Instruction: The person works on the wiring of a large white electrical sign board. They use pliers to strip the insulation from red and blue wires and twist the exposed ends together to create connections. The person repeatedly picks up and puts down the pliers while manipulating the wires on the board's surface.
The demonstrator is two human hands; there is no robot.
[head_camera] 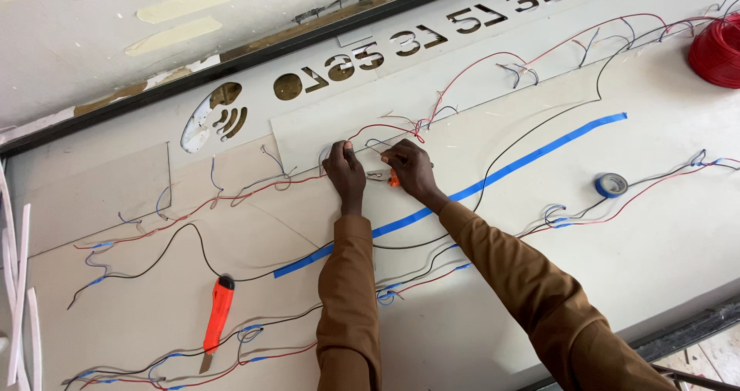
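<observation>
Fingers of both hands (344, 169) (408, 167) pinch thin wires (368, 146).

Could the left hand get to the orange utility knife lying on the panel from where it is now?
Probably yes: the left hand pinches wires, and the orange utility knife lies uncovered on the panel to its left, nearer the person, with only loose wires between.

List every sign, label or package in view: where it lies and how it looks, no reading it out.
Sign panel: one large flat white board filling the view, lying under the left hand and right hand, strung with red, black and blue wires.
Cut-out band: along its far edge, a row of stencilled characters and a round symbol, brown showing through.
No packages or screens.
</observation>
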